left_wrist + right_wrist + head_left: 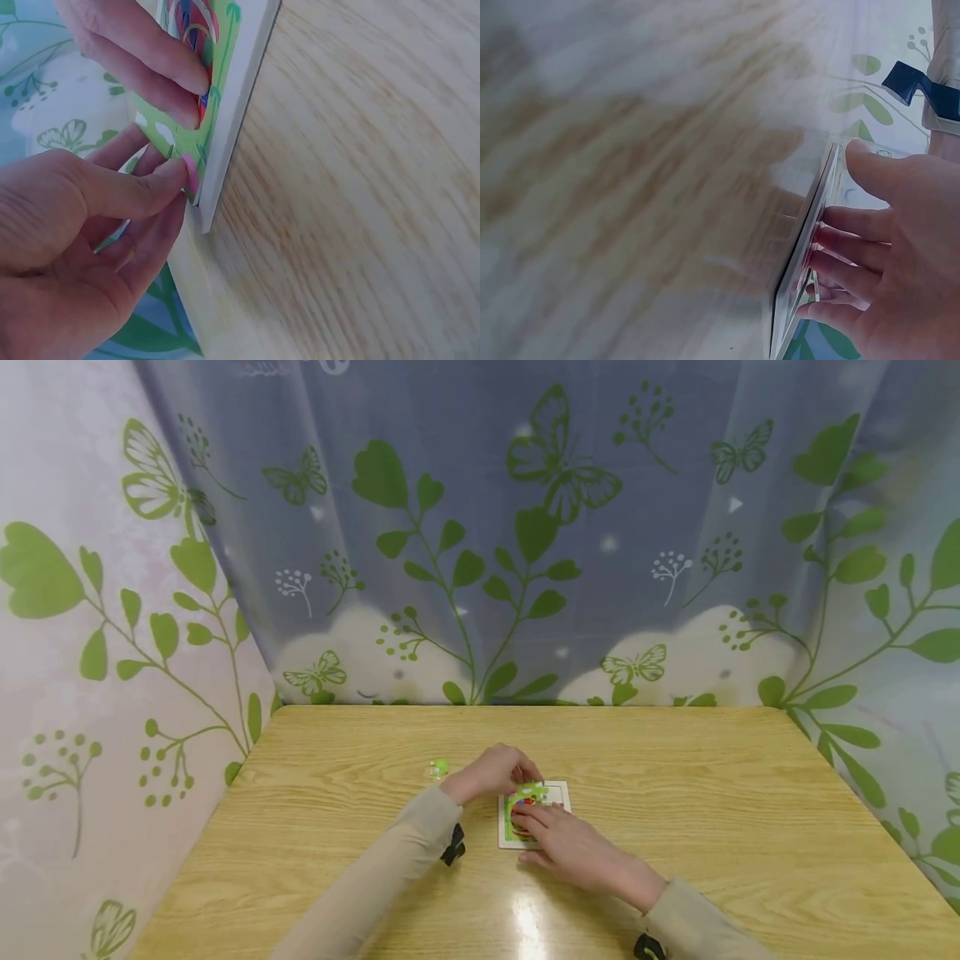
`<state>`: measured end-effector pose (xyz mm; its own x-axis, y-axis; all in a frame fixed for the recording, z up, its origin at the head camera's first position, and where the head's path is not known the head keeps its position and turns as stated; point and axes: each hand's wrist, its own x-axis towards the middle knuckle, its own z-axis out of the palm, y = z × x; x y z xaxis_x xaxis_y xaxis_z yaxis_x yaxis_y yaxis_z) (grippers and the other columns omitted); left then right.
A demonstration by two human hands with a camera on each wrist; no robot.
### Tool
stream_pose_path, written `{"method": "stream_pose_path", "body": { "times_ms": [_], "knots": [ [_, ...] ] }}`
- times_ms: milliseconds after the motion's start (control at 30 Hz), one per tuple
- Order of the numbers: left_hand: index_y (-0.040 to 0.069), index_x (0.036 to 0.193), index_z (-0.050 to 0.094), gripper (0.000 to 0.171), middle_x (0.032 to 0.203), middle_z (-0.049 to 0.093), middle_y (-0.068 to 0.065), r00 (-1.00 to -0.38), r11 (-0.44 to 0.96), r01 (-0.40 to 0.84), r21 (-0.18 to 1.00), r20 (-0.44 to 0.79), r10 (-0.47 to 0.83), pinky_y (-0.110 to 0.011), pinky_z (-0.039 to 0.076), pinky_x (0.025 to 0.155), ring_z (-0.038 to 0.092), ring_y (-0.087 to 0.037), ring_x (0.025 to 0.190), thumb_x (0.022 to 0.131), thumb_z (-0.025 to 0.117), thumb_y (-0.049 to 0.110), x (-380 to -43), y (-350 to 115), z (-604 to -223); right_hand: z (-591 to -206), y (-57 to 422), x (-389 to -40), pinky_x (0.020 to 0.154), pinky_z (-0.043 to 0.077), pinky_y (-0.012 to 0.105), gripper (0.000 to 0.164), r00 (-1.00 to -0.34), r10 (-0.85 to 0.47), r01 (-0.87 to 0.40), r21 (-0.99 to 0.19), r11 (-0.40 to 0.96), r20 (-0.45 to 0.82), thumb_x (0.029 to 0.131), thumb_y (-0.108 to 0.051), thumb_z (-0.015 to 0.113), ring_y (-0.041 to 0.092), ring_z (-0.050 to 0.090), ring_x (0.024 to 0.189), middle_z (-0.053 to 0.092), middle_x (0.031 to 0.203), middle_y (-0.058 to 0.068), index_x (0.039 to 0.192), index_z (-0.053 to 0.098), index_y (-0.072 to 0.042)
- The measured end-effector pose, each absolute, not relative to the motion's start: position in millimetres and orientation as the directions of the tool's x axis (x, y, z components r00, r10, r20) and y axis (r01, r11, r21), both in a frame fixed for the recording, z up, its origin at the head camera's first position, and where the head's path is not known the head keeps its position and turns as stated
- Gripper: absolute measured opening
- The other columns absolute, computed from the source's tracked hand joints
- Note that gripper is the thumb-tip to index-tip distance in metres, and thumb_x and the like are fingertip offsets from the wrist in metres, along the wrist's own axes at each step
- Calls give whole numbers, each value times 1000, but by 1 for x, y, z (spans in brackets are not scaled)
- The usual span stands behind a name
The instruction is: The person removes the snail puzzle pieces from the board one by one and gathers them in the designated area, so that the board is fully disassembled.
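Note:
A small square picture puzzle in a white-rimmed tray (pixel 501 828) lies on the table under both hands. My left hand (pixel 493 772) is at its far edge, pinching a green puzzle piece (pixel 163 133) with white cloud shapes and a pink spot; the thumb lies on the pink spot, other fingers behind the edge. Fairly straight fingers of my right hand (pixel 573 850) rest on the red and green picture, covering part of it. From the right wrist view, the right hand (pixel 907 255) is seen low along the tray's side, its thumb apart from the other fingers.
A small green-and-white loose piece (pixel 438 767) lies on the wooden table (pixel 345 743) left of the left hand. Cloth curtains (pixel 480 527) with leaves and butterflies stand behind the table and at both sides. Each wrist wears a black strap (pixel 453 845).

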<state>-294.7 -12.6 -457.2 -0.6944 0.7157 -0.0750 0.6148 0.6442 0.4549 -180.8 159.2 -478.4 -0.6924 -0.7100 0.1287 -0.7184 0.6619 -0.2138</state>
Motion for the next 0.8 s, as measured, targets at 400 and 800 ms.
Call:
{"method": "stream_pose_path", "body": {
  "times_ms": [400, 800],
  "knots": [
    [10, 109, 78, 23, 95, 75, -3, -698, 640, 608, 470, -68, 713, -18, 50, 69, 65, -9, 77, 90, 73, -2, -295, -13, -458, -481, 162, -182, 108, 43, 56, 49, -678, -723, -733, -195, 651, 134, 102, -30, 62, 30, 52, 134, 53, 147, 15, 140, 56, 0],
    [11, 110, 79, 17, 108, 77, -3, -726, 583, 557, 591, 6, 688, -25, 53, 80, 69, -16, 86, 97, 70, 13, -297, -24, -453, -480, 164, -178, 107, 41, 61, 55, -671, -733, -738, -193, 646, 114, 102, -32, 61, 32, 48, 138, 50, 150, 17, 144, 52, 2]
  ]
}}
